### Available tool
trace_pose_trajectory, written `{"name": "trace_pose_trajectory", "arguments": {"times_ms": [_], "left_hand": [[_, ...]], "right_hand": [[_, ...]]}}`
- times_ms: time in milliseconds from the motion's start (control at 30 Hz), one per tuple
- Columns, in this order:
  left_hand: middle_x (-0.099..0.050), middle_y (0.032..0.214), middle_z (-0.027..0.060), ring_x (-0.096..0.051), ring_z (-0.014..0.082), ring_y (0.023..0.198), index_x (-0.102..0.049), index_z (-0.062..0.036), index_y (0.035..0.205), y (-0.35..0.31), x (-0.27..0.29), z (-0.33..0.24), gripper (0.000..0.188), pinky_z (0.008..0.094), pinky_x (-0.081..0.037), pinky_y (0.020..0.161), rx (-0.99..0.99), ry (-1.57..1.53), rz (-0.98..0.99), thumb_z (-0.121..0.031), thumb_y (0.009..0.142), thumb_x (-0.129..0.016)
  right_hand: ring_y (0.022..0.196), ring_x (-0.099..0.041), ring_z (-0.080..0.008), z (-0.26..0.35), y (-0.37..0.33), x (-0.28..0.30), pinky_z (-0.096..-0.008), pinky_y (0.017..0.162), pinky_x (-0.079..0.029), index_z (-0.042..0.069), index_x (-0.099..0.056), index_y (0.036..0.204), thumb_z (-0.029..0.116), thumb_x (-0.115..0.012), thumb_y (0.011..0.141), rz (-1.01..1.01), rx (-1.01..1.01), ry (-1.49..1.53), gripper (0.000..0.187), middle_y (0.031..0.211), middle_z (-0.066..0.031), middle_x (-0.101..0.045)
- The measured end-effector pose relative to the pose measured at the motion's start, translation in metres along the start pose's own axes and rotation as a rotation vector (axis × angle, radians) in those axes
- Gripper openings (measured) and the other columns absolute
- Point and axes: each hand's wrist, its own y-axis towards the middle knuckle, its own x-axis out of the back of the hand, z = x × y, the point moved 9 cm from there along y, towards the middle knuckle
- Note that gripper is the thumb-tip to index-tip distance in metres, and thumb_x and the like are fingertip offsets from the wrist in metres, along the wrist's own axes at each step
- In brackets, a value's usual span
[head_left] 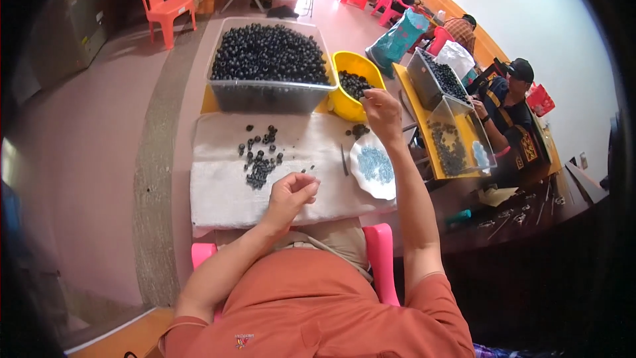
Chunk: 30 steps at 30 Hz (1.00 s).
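Note:
My left hand [291, 197] is over the near middle of a white cloth [218, 189], thumb and fingertips pressed together. Whatever it pinches is too small to make out. Just right of the yellow tub [353, 111], my right hand [383, 111] is raised with its fingers closed; any piece in them cannot be told. Black round pieces [354, 84] lie inside that tub. Left of my left hand, small black wheel-like pieces [262, 171] are scattered on the cloth. Below my right wrist stands a white scalloped plate [381, 190] holding tiny pale-blue bits [375, 164].
A large clear bin [265, 96] heaped with black pieces stands at the far side. Beside the plate lies a thin dark tool [344, 160]. To the right, a co-worker [510, 103] sits at a yellow table [424, 139] with bins. A red chair [165, 10] stands far left.

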Motion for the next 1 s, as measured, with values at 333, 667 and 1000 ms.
{"name": "trace_pose_trajectory", "arguments": {"times_ms": [333, 667, 1000], "left_hand": [[-0.065, 0.088, 0.0025, -0.059, 0.0076, 0.076, -0.064, -0.0015, 0.103, -0.003, 0.002, 0.005, 0.017, 0.0227, -0.051, 0.071, 0.025, 0.042, -0.038, -0.012, 0.09, -0.067], [-0.065, 0.083, -0.0001, -0.058, 0.0055, 0.073, -0.066, -0.002, 0.099, -0.005, -0.004, -0.002, 0.012, 0.0212, -0.049, 0.067, -0.123, 0.181, -0.037, -0.009, 0.09, -0.066], [-0.065, 0.083, -0.0001, -0.057, 0.0051, 0.073, -0.067, -0.0003, 0.097, -0.001, -0.001, -0.004, 0.011, 0.0216, -0.048, 0.066, -0.202, 0.18, -0.049, -0.008, 0.089, -0.067]], "right_hand": [[0.073, -0.066, -0.0147, 0.036, -0.038, -0.07, -0.0272, 0.067, -0.053, -0.002, -0.07, 0.09, 0.005, -0.071, 0.081, 0.518, -0.148, 0.055, 0.011, 0.08, -0.0104, -0.069], [0.084, -0.067, -0.0342, 0.077, -0.076, -0.155, -0.0407, 0.077, -0.052, 0.005, -0.073, 0.098, 0.018, -0.067, 0.08, 0.789, 0.032, -0.024, 0.024, 0.092, -0.0172, -0.069], [0.091, -0.065, -0.0319, 0.115, -0.079, -0.187, -0.0387, 0.081, -0.052, 0.006, -0.071, 0.103, 0.01, -0.063, 0.079, 0.846, 0.238, -0.012, 0.026, 0.103, -0.0118, -0.067]]}}
